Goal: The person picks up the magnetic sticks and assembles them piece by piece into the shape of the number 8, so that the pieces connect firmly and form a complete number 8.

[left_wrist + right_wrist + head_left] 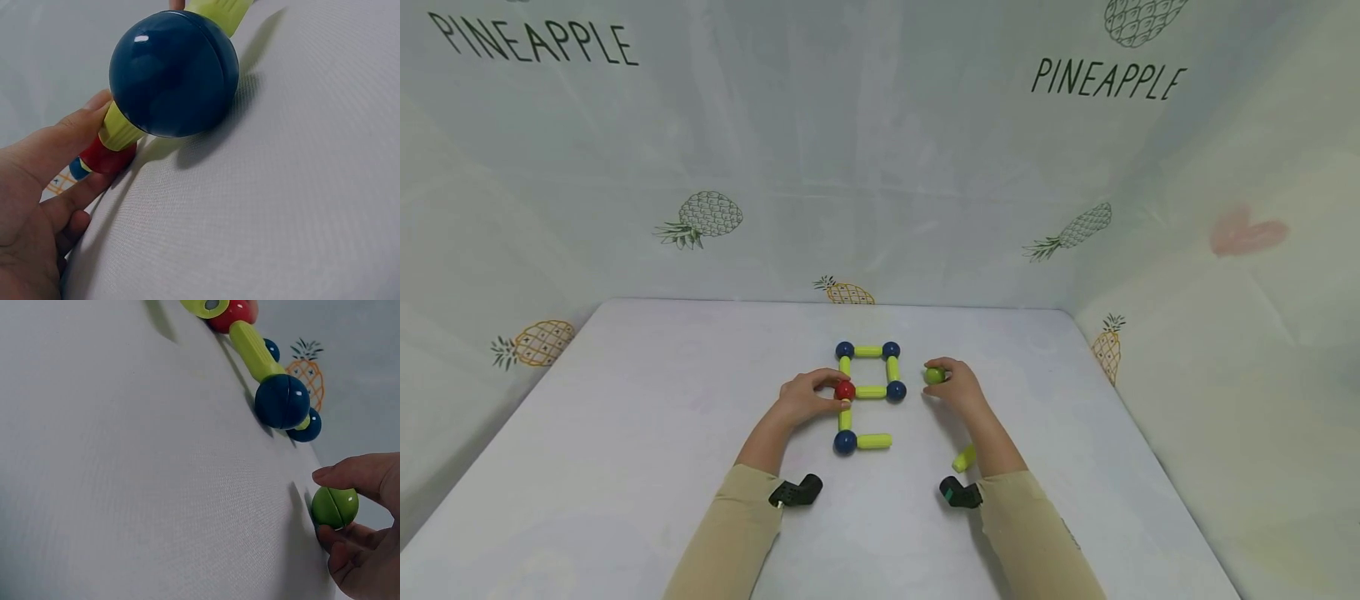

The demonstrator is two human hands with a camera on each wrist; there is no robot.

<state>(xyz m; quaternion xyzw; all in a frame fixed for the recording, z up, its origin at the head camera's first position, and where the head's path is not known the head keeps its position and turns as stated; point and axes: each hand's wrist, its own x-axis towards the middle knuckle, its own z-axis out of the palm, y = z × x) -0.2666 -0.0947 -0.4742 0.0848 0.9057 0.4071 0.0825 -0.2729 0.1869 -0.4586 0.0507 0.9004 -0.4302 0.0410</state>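
Note:
My left hand (801, 398) grips a red ball (845, 391) between thumb and fingers. That ball is the joint of a flat figure of yellow-green rods and dark blue balls. Above it is a square with rods such as the top rod (868, 352) and a blue ball (896, 391) at its lower right. Below, a rod runs to another blue ball (846, 442), from which a rod (875, 441) points right with its far end free. To the right of the figure, my right hand (958, 389) holds a green ball (335, 507) between thumb and fingers, low over the table.
A loose yellow-green rod (964, 458) lies by the right forearm, partly hidden by it. The white table (625, 400) backs onto a pineapple-print cloth (880, 167). Black wrist devices, one on the left cuff (797, 490) and one on the right (959, 492), stick out inward.

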